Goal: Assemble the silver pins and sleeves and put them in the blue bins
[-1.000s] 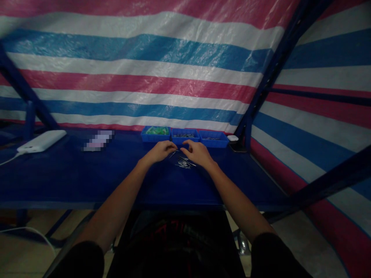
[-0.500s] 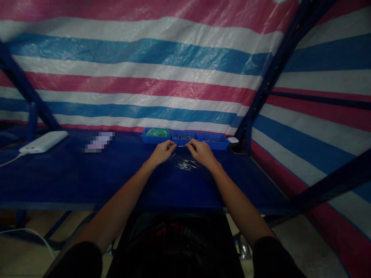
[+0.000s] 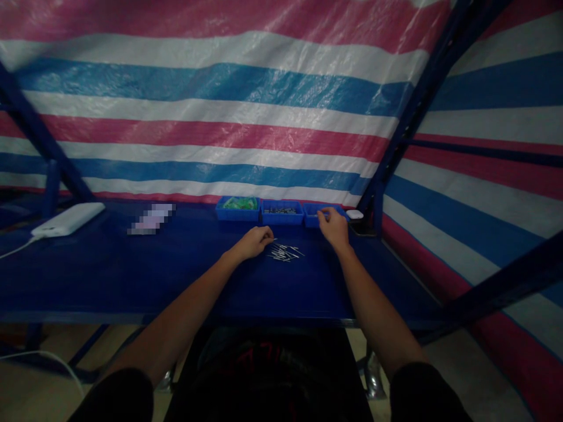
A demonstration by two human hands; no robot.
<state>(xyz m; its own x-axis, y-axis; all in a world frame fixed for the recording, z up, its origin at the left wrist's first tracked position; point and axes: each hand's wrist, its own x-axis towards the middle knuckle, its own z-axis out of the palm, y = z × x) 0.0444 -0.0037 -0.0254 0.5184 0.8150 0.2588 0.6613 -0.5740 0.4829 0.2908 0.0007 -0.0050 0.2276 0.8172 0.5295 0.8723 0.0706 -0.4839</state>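
A small heap of thin metal pins [image 3: 285, 253] lies on the dark blue table [image 3: 132, 264]. My left hand [image 3: 255, 242] rests at the heap's left edge, fingers curled and pinched on one pin. My right hand [image 3: 334, 226] is over the right blue tray [image 3: 317, 214], fingers closed; what they hold is too small to see. Behind the heap stand the middle blue tray [image 3: 282, 211] with small dark parts and the left blue tray [image 3: 238, 207] with green parts.
A white power bank [image 3: 69, 218] with a cable lies at the far left. A pale flat object [image 3: 152, 218] sits left of the trays. A small white thing [image 3: 354, 214] lies by the blue frame post [image 3: 378, 193]. Striped tarpaulin walls close the back and right.
My right hand left the spot above the heap and moved right and back to the right tray. My left hand dropped down to the heap's left edge.
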